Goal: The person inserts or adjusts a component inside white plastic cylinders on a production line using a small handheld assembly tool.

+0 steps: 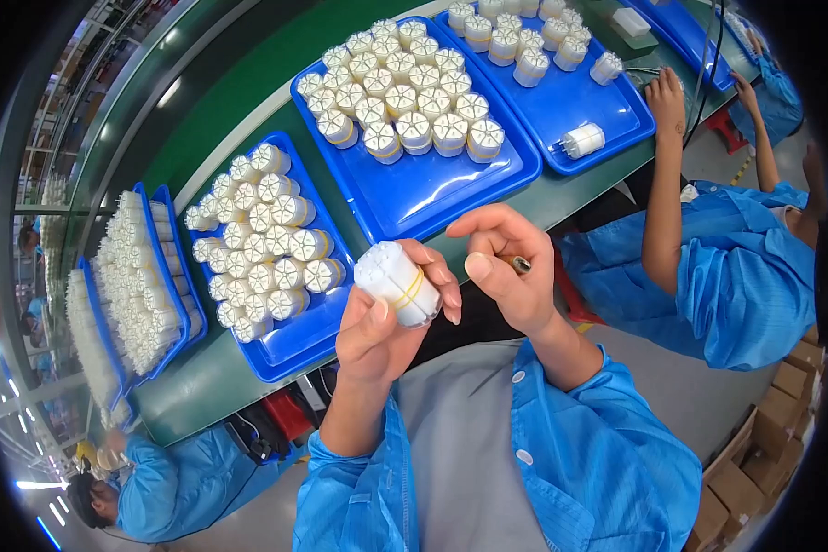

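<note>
Cradling a white bundle point(388, 276) in the left fingers point(445, 277), closing thumb and fingertips round it and leaning its upper end leftward. Curling the right fingers point(497, 218) loosely about a small rod point(522, 264), hiding most of it, while parting index and thumb. Possibly risking a dropped bundle through too light a hold, a displaced yellow band point(410, 290) through a dragging thumb, or a scuff through a knock from the rod. Holding the bundle inside the left fingers, just left of the right fingers without touching them, and nearer than the middle tray point(423, 195). Facing a green counter point(177, 403) beyond, seeing like bundles point(259, 248) crowding the left tray point(290, 352) and the middle tray's far part. Seeing at right another tray point(566, 103), one bundle point(582, 140) on its side, near a co-worker's hand point(664, 95).
</note>
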The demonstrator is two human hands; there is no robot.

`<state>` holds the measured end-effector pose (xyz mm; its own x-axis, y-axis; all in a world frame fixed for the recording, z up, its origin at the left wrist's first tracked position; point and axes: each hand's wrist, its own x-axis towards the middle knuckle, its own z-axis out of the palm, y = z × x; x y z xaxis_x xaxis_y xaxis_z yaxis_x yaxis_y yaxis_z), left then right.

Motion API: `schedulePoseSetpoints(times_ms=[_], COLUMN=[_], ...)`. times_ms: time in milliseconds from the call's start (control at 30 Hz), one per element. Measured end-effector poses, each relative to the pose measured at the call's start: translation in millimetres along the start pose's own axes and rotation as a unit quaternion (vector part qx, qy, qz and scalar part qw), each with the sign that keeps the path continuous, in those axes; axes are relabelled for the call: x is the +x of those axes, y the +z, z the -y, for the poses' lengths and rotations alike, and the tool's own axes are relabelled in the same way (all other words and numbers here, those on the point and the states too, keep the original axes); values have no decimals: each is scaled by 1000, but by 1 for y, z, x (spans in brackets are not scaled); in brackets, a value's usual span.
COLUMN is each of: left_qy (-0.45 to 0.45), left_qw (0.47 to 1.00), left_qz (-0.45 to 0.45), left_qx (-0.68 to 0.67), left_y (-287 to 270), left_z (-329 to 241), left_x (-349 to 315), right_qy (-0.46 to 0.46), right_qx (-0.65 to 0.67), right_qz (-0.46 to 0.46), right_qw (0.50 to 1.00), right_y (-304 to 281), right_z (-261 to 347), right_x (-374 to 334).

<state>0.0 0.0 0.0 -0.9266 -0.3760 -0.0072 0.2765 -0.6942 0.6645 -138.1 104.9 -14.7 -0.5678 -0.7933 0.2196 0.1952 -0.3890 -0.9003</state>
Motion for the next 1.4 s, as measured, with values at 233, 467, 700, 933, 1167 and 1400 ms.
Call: schedulePoseSetpoints(times_ms=[233, 467, 700, 933, 1167, 1400], left_qy=[71, 179, 327, 387, 422, 417], left_qw=[993, 947, 804, 704, 618, 576], left_qz=[94, 118, 132, 119, 90, 49], left_qx=[-28, 239, 480, 584, 657, 701], left_y=[-4, 9, 15, 16, 11, 11], left_z=[10, 1, -5, -12, -11, -15], left_x=[-3, -2, 1, 0, 4, 8], right_qy=[-1, -10, -15, -3, -3, 1], right_qx=[3, 7, 21, 38, 38, 22], right_qz=[-6, -3, 5, 2, 3, -5], right_qw=[1000, 1000, 1000, 999, 999, 1000], right_y=[-2, -2, -4, -4, -4, -7], right_z=[-1, -5, -4, -4, -4, -5], right_x=[-1, -1, 1, -1, 1, 3])
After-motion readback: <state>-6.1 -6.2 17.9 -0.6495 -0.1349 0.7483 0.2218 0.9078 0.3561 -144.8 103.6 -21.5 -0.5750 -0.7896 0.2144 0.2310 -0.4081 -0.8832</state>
